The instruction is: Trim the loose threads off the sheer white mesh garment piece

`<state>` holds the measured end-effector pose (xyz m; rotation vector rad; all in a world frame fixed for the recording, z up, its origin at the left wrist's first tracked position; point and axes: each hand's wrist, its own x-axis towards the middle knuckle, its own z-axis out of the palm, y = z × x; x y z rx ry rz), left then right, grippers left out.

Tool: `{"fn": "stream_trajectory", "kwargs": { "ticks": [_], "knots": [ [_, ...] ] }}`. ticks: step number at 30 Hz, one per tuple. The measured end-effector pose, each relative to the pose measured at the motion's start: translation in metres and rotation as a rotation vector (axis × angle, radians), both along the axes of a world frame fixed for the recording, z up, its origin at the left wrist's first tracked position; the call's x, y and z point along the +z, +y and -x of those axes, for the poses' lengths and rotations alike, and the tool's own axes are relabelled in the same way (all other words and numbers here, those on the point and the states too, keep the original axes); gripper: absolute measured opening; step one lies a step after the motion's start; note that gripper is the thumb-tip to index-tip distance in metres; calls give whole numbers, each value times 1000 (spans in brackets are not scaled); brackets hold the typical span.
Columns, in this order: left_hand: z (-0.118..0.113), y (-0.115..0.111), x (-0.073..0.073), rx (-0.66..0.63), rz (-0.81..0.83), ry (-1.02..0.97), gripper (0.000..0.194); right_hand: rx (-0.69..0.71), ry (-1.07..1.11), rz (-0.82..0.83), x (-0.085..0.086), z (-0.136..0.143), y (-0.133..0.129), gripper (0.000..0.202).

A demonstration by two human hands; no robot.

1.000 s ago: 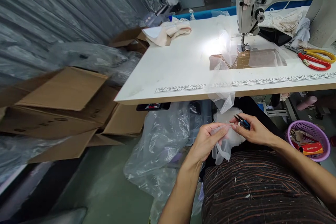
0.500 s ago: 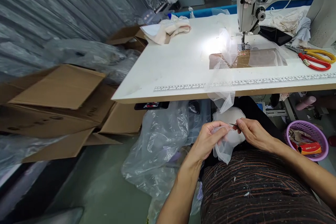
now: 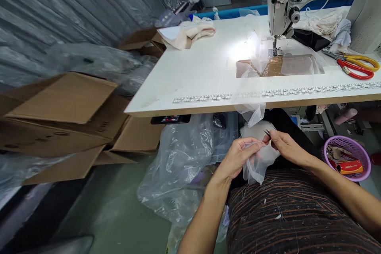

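Some sheer fabric pinched in left hand, hanging below, right hand beside, clasping snips

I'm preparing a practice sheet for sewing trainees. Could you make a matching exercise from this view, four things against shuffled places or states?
Things
1. Left hand
2. Right hand
3. Red-and-yellow-handled scissors
4. Purple basket

Places or states
A. Lying on the white table
B. Pinching sheer white fabric
C. Lower than the tabletop, with a red packet inside
D. Holding a dark pointed tool

Right pairs: 1-B, 2-D, 3-A, 4-C
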<state>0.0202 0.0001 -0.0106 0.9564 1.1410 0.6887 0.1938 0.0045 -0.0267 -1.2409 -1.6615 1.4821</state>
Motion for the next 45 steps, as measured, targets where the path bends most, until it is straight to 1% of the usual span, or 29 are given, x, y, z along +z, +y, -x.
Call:
{"fn": "stream_trajectory", "kwargs": {
  "ticks": [2,4,6,9,11,12,13,14,15,18,20,22,24,26,28,30,31,33,35,37,39,41,43,44,45],
  "knots": [
    [0,2,-7,-28,52,-43,36,41,142,115,-6,-4,-2,68],
    [3,5,-14,-103,101,-69,39,64,183,181,-11,-11,-5,64],
    [10,8,-18,-229,140,-56,44,70,166,230,-16,-23,-9,60],
    [22,11,-18,-469,162,22,47,104,127,303,-25,-42,-17,55],
    [29,13,-16,-605,146,56,45,106,103,302,-31,-52,-20,51],
    [31,15,-15,-646,129,64,43,89,95,277,-35,-54,-20,50],
    [33,17,-14,-658,103,71,41,56,89,238,-38,-55,-20,49],
    [33,20,-13,-637,67,83,39,10,84,190,-42,-55,-17,48],
    [33,24,-13,-587,23,100,37,-42,77,141,-45,-54,-13,47],
    [28,37,-16,-359,-105,162,36,-189,17,19,-55,-47,3,44],
    [24,46,-21,-249,-145,193,38,-234,-42,-28,-62,-44,15,41],
    [21,53,-28,-198,-151,237,42,-246,-88,-47,-67,-42,22,37],
    [21,55,-37,-121,-193,355,43,-249,-115,-48,-71,-41,26,33],
    [21,55,-47,-7,-334,577,41,-249,-146,-49,-73,-41,26,31],
    [22,51,-55,106,-563,817,39,-246,-177,-49,-74,-40,24,29],
    [20,45,-63,150,-789,952,35,-240,-205,-50,-73,-41,21,28],
    [19,41,-67,141,-880,972,33,-238,-219,-53,-72,-41,21,27],
    [13,33,-73,51,-1011,962,33,-249,-252,-69,-70,-43,20,25],
    [5,26,-80,-97,-1114,926,42,-291,-291,-97,-64,-44,22,25],
    [-2,22,-87,-230,-1198,892,52,-370,-298,-154,-56,-44,25,30],
    [-7,20,-95,-310,-1240,886,60,-429,-238,-240,-45,-40,30,34],
    [-9,19,-102,-351,-1243,898,64,-438,-133,-318,-33,-32,35,36],
    [-10,18,-106,-369,-1235,897,65,-414,-44,-362,-21,-21,38,35],
    [-10,17,-106,-358,-1235,886,64,-407,-14,-378,-16,-15,38,34],
    [-9,16,-105,-319,-1242,865,62,-401,9,-394,-11,-10,38,33]
  ]
}}
